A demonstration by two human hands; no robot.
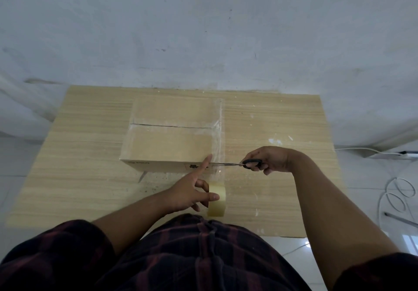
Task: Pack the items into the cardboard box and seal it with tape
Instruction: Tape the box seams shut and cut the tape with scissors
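Cardboard box (172, 137), brown, near the middle of a pale wood-grain table (79, 177), flaps down and meeting in a dark seam across the top. Carries small grey lettering (141, 162) at the left of the near face, too blurred to read, and a dark printed mark (192, 167) further right, partly behind a finger, also unreadable. Wears a strip of clear tape (217, 130) along the right edge of the top, front to back, running on over the near edge down to a roll of tape (218, 202) just in front of the box.

Left hand (190, 192): index finger (207, 161) straight, tip on the box's near top edge beside the strip; thumb and curled fingers pinching the roll's left side. Right hand (269, 158): wrapped around the black handles of scissors (228, 164), blades narrow, nearly together, pointing left at the stretched tape by the box's near right corner.

Open tabletop to the left of the box and to the right past the scissors; less at the back, with the box close to the far edge and the grey wall (203, 30). Near edge of the table against a dark plaid shirt (181, 256). White cables (398, 193) looped on the floor off the right edge.
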